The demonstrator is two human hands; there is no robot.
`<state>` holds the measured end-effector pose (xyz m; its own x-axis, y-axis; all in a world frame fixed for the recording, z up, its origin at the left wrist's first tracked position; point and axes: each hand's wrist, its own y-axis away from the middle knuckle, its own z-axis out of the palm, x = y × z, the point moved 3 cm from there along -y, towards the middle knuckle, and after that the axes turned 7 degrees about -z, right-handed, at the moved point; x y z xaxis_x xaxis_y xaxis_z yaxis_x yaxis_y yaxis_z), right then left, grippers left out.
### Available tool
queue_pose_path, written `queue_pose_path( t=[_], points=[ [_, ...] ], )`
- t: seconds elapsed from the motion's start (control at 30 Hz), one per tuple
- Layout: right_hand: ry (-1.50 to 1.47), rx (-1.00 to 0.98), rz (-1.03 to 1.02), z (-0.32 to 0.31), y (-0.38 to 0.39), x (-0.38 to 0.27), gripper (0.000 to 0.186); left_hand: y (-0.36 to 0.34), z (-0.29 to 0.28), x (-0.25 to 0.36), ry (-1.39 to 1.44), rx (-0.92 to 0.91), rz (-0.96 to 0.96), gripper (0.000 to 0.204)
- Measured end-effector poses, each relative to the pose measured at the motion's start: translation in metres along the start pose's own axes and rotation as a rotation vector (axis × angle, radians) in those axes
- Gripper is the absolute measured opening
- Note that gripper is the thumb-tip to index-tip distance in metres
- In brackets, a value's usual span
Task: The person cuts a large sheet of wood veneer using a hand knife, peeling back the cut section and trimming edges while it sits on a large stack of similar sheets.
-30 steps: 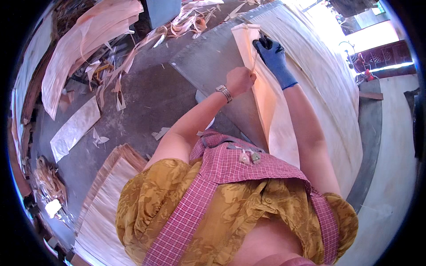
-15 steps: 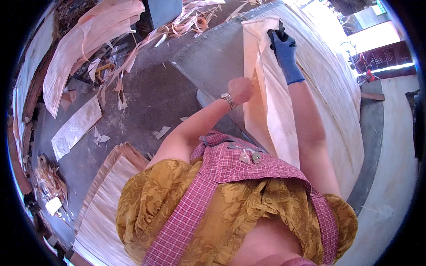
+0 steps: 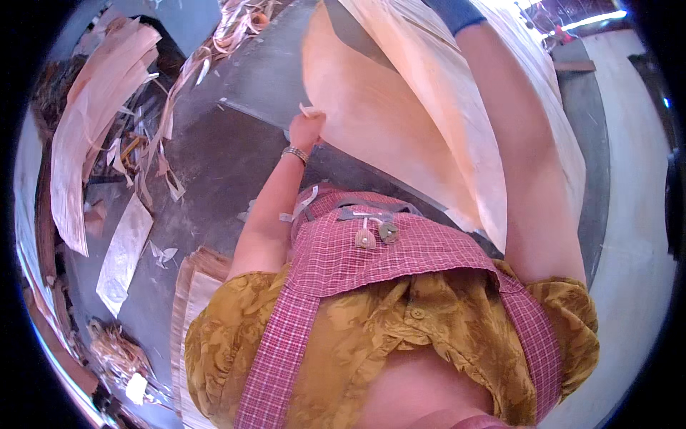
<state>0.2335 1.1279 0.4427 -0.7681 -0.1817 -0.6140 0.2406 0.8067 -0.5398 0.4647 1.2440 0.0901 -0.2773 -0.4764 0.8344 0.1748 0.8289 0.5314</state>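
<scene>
A thin, pale orange wood veneer sheet (image 3: 386, 107) is spread in a curve across the bench in front of me. My bare left hand (image 3: 307, 130), with a watch (image 3: 294, 153) at the wrist, is closed on the sheet's left edge. A small pale bit pokes up above its fingers. My right arm stretches far forward over the sheet's folded right side. Only the blue glove cuff of my right hand (image 3: 457, 14) shows at the top edge; its fingers are out of the picture. Beneath lies a stack of veneer sheets (image 3: 561, 143) on the right.
A grey metal-like bench surface (image 3: 250, 93) runs under the sheet. Veneer pieces (image 3: 96, 121) hang in a pile at the left, with curled scraps (image 3: 239, 28) behind. Another veneer strip (image 3: 125, 250) lies on the floor. More veneer (image 3: 187, 307) is stacked beside my left side.
My left hand has moved left with the sheet's edge, opening the narrow fold into a wide sheet. My right hand has gone farther forward, mostly out of the picture. The view has shifted too.
</scene>
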Motion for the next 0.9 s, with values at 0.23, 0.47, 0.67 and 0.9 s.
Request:
queue_pose_path(
  t=[0.23, 0.47, 0.67, 0.9],
  points=[
    [-0.036, -0.158, 0.111, -0.007, 0.021, 0.005, 0.029, -0.022, 0.029, -0.005, 0.247, 0.077, -0.107, 0.019],
    [0.358, 0.048, -0.762, -0.066, 0.047, 0.007, 0.026, -0.025, 0.036, 0.008, 0.298, 0.097, -0.189, 0.025],
    [0.418, -0.531, 0.150, -0.109, 0.252, 0.094, 0.084, -0.004, 0.028, 0.014, 0.237, 0.062, -0.089, 0.031],
    [0.554, -0.613, 0.402, -0.071, 0.375, 0.100, 0.036, -0.024, 0.043, -0.003, 0.033, 0.042, 0.019, 0.032]
  ],
)
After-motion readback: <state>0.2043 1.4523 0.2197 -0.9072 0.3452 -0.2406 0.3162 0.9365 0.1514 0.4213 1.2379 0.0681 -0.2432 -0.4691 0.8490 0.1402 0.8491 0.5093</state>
